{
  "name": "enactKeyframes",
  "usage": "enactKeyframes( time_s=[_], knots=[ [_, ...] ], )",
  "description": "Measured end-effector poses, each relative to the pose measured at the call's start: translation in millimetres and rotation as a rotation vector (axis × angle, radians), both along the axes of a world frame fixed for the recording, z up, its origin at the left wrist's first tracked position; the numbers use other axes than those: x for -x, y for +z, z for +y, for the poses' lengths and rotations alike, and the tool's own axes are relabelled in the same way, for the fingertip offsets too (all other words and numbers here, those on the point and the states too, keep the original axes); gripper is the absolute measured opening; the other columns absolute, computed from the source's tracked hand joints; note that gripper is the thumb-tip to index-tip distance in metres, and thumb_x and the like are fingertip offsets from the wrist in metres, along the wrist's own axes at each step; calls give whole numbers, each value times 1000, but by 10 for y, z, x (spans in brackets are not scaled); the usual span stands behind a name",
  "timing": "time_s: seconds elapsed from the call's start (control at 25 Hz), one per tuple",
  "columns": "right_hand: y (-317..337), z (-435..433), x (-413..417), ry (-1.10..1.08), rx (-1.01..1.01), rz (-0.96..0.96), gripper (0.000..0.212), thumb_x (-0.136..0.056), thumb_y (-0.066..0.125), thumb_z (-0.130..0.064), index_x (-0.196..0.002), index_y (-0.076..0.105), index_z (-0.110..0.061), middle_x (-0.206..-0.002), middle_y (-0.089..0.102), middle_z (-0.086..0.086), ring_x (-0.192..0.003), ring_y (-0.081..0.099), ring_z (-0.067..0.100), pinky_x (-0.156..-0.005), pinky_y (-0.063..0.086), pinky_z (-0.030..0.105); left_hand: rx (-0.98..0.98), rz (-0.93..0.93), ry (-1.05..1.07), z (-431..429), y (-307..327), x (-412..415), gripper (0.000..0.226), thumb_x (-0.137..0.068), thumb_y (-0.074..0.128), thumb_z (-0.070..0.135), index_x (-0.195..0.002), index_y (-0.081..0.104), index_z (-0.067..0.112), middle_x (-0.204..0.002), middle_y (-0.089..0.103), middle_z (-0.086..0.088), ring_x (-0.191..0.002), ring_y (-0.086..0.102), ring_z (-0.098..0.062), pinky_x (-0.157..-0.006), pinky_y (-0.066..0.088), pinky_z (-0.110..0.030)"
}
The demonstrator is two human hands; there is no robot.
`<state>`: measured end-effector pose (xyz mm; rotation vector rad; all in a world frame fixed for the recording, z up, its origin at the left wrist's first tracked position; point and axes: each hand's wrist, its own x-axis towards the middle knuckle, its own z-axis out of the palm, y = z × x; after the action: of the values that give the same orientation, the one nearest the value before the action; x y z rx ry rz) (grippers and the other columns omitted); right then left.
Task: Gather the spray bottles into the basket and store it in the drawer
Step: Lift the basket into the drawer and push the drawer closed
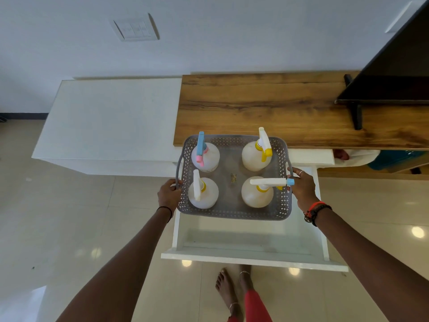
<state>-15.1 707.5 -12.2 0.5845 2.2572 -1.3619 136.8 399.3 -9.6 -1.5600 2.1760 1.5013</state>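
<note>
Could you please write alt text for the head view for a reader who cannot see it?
The left hand and right hand hold a grey basket by its handles over an open white drawer; four spray bottles stand in it.

Grey basket (233, 212), four upright bottles (205, 156)

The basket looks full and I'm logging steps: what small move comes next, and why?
Probably lower the basket into the open drawer: four spray bottles stand in it, the left hand and right hand grip its handles, and the drawer lies beneath.
</note>
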Motion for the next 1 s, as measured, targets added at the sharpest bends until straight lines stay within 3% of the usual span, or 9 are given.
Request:
enactKeyframes(
  time_s=[0.12, 0.24, 0.36, 0.52, 0.76, 1.0],
  knots=[
    [-34, 126, -155, 2, -8, -8, 40, -93, 47, 0, -131, 57, -5, -121, 62, 25, -90, 56, 27, -62, 46, 24, -14, -27, -7, 120, -88, -156, 26, -81, 54, -5, -101, 67, 4, -108, 70, -21, -104, 65, -35, -95, 53, -47],
    [-94, 238, -316, 7, -32, -23, 41, -93, 45, 0, -131, 57, -5, -119, 63, 27, -87, 54, 27, -61, 46, 25, -19, -53, -8, 234, -188, -288, 21, -82, 57, -2, -100, 67, 5, -107, 71, -21, -103, 65, -36, -95, 53, -48],
    [-189, 331, -455, -18, -27, -34, 41, -92, 44, 2, -131, 57, -4, -121, 62, 27, -88, 54, 28, -75, 48, 36, -34, -76, -11, 329, -291, -385, 18, -83, 59, 0, -98, 67, 6, -106, 71, -21, -102, 65, -36, -95, 52, -48],
    [-354, 422, -554, -36, -23, -57, 41, -93, 44, 0, -131, 56, -4, -131, 57, 23, -104, 57, 35, -84, 47, 37, -54, -98, -17, 402, -460, -446, 20, -83, 59, -1, -101, 66, 4, -108, 70, -21, -103, 64, -37, -96, 52, -47],
    [-691, 526, -610, -60, -29, -85, 39, -93, 44, -1, -129, 58, -4, -131, 58, 21, -115, 57, 37, -93, 48, 39, -75, -119, -26, 490, -770, -447, 21, -84, 56, -3, -101, 66, 3, -110, 69, -20, -105, 63, -35, -97, 51, -44],
    [-1077, 582, -616, -95, -19, -105, 37, -93, 47, -6, -128, 59, -5, -129, 60, 22, -116, 58, 38, -100, 48, 49, -84, -132, -23, 548, -1113, -425, 22, -85, 55, -4, -103, 64, 3, -111, 68, -21, -105, 63, -36, -94, 51, -42]
  ],
)
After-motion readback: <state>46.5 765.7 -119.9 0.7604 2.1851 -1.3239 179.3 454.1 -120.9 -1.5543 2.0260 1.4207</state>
